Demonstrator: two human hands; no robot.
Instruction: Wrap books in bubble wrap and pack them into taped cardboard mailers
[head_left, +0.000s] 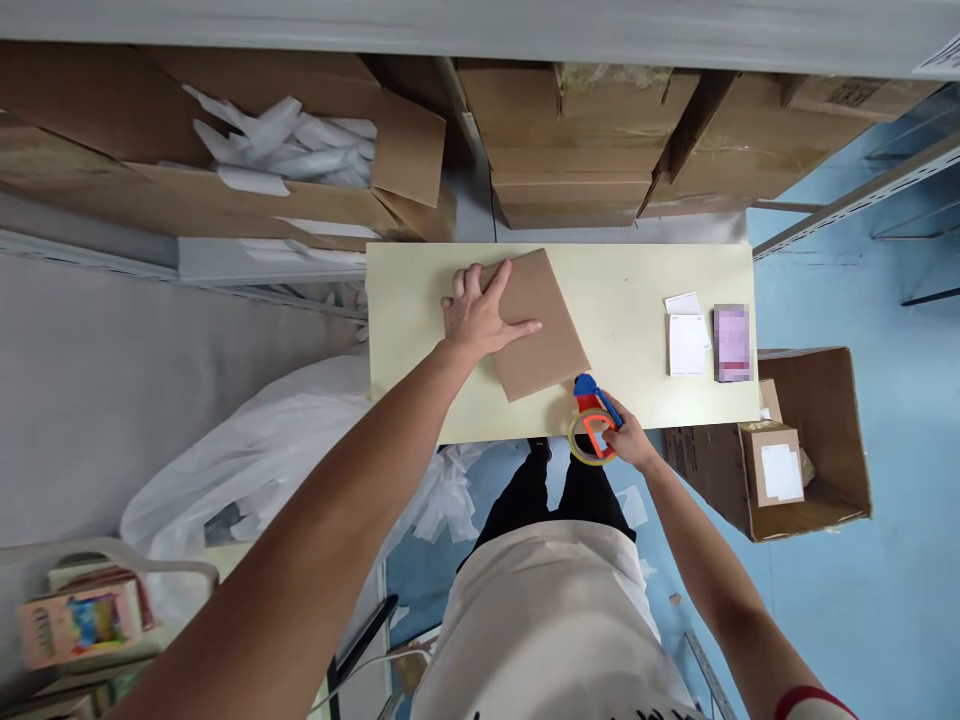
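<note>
A brown cardboard box [541, 325] lies tilted at an angle on the pale yellow table [622, 270]. My left hand [478, 315] rests on its left side with the fingers spread, thumb across the top face. At the table's front edge, my right hand [628, 437] grips a red and blue tape dispenser [587, 395] fitted with a roll of tape. The dispenser's blue head is close to the box's near right corner; whether they touch I cannot tell.
White labels [685, 345] and a purple pack [732, 343] lie at the table's right end. An open carton [829, 430] holding small boxes stands on the floor to the right. Behind the table, shelved cartons [570, 130] line up, one holding white packing pieces [292, 145].
</note>
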